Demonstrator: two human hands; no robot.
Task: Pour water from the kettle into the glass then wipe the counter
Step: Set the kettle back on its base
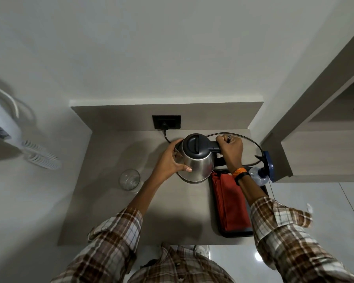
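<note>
1. The stainless-steel electric kettle (196, 158) stands toward the far middle of the grey counter (110, 211), its black lid (194, 144) closed.
2. The right hand (230, 148) is wrapped around the kettle's black handle (213, 147), fingers curled shut on it.
3. The left hand (171, 160) lies open against the kettle's left side, palm and thumb pressed flat to the metal.
4. The empty clear glass (129, 179) stands upright on the counter, left of the kettle and nearer, apart from it.
5. A folded red cloth (227, 203) lies on a black tray (236, 233) at the counter's right, just near of the kettle.
6. A spray bottle (263, 170) with a blue head sits at the tray's far right corner.
7. A black cord (251, 142) runs from the wall socket (166, 121) behind the kettle.
</note>
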